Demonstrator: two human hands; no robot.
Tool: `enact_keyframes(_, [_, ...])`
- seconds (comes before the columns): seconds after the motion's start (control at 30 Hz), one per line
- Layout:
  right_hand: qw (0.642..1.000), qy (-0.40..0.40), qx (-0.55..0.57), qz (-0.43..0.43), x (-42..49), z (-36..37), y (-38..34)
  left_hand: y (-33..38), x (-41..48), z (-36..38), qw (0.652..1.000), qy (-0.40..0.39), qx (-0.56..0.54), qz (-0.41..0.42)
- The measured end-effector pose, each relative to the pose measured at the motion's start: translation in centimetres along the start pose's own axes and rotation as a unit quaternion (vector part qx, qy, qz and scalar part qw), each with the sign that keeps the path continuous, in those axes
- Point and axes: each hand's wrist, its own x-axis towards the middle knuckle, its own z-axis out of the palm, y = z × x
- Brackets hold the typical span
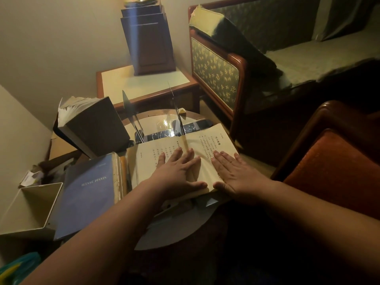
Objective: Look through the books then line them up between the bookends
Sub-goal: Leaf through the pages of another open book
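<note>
An open book (207, 141) with yellowed pages of printed characters lies on the round glass-topped table (164, 122). My left hand (176, 173) presses flat on its left page and gutter, fingers straight. On the right page my right hand (232, 173) lies flat too. Behind the book stand two thin bookends, the left bookend (128, 109) and the right bookend (176, 112), with a gap between them. A blue book (88, 194) titled "Hanyu Pinyin" lies to the left. A thick dark-covered book (96, 126) stands tilted behind it.
A white open box (30, 206) sits at the lower left. A side table (144, 81) carries a dark wooden stand (150, 42). A green patterned sofa (267, 48) is at the back right and an orange-cushioned armchair (333, 165) is close on the right.
</note>
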Motion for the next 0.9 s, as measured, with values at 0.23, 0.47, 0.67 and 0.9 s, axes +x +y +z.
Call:
enact_keyframes(0.23, [0.999,-0.030,-0.024,-0.003,-2.4,0.5,0.0,0.0,0.1,0.0,1.000,0.008,-0.006,0.002])
enact_keyframes(0.47, [1.000,-0.021,0.006,0.005,0.7,-1.0,0.5,0.2,-0.2,0.0,1.000,0.005,0.002,-0.003])
enact_keyframes(0.67, [1.000,0.001,0.015,0.007,5.2,-2.6,-0.1,0.3,-0.5,0.1,1.000,0.019,-0.008,-0.002])
enact_keyframes(0.9, [0.990,0.115,0.063,0.050,8.5,-4.3,0.2,0.3,-0.8,-0.1,1.000,0.018,-0.017,-0.003])
